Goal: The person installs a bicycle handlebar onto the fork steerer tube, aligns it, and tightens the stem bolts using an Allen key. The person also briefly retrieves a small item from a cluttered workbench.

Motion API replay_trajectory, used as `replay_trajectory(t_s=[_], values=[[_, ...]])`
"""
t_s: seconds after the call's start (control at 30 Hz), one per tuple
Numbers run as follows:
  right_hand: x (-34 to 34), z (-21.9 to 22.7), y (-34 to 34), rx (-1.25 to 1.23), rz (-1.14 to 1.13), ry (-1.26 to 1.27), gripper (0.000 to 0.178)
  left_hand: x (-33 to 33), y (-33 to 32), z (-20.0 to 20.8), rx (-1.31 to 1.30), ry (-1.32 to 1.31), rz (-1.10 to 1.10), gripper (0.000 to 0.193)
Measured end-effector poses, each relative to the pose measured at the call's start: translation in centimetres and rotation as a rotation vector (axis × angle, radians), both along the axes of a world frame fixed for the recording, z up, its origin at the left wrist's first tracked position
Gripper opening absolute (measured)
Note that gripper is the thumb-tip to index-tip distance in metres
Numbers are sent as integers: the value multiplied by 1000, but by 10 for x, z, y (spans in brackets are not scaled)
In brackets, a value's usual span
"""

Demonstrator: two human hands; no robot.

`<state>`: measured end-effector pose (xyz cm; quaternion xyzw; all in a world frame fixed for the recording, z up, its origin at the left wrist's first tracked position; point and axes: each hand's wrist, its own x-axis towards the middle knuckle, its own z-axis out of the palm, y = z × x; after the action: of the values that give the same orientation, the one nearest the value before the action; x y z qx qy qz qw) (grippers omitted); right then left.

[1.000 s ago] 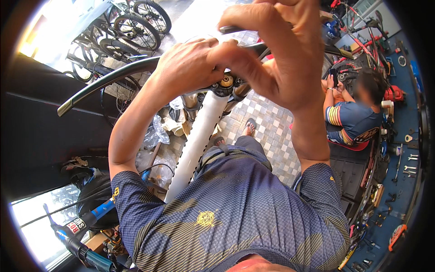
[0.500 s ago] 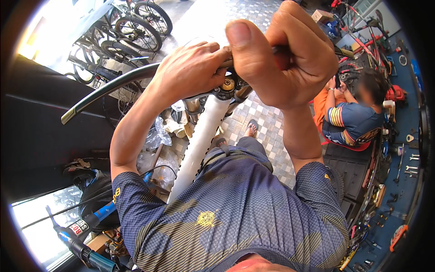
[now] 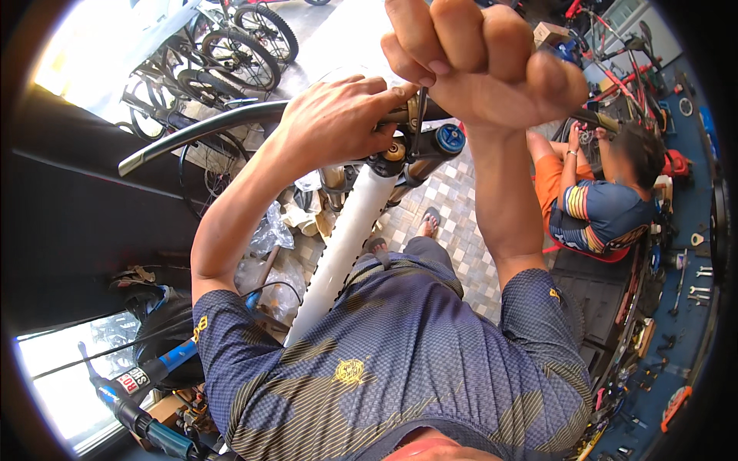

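Note:
A dark bicycle handlebar (image 3: 207,127) runs across the stem, above a white bike frame tube (image 3: 338,261). My left hand (image 3: 334,115) is closed round the bar beside the stem, thumb and fingertips near the clamp. My right hand (image 3: 484,65) is raised over the stem in a fist, hiding most of what it holds. Below its fingertips comes a thin dark shaft, seemingly a hex key (image 3: 420,123), reaching down to the stem. A gold-coloured top cap (image 3: 395,150) sits at the head of the frame, and a blue fork cap (image 3: 450,138) is to its right.
A person (image 3: 607,192) sits on a red stool at the right, working by another bike. Several bicycles (image 3: 238,58) stand at upper left. A tool board (image 3: 684,307) lines the right side. Plastic wrapping (image 3: 269,230) and a blue-and-black bike part (image 3: 154,373) are at left.
My right hand has turned, so its curled fingers now face me instead of the thumb. The tool's shaft and blue fork cap have come into sight. My left hand keeps its hold.

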<state>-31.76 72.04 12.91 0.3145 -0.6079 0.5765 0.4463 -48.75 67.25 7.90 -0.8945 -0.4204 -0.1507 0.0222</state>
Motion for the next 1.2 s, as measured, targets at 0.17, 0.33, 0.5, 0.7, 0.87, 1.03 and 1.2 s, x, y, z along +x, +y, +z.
replay_trajectory(t_s=[0.17,0.33,0.5,0.7,0.87,1.03,1.2], values=[[4,14,-4,-314,207,-58,51,-4,0,1,5,-1,-3,35],[56,45,0,-327,-43,-168,37,2,1,7,-85,-14,33,57],[92,-15,-96,-527,-663,-937,66,-4,-1,4,-63,-27,19,65],[84,-71,-121,-796,-510,-1081,74,0,-3,8,-81,-11,38,67],[71,-92,-118,-874,-528,-923,77,2,-1,5,-46,-6,31,67],[66,-86,-111,-930,-530,-929,75,1,-3,5,-23,-11,40,67],[66,-90,-108,-952,-519,-932,70,1,-3,3,-21,-13,33,68]])
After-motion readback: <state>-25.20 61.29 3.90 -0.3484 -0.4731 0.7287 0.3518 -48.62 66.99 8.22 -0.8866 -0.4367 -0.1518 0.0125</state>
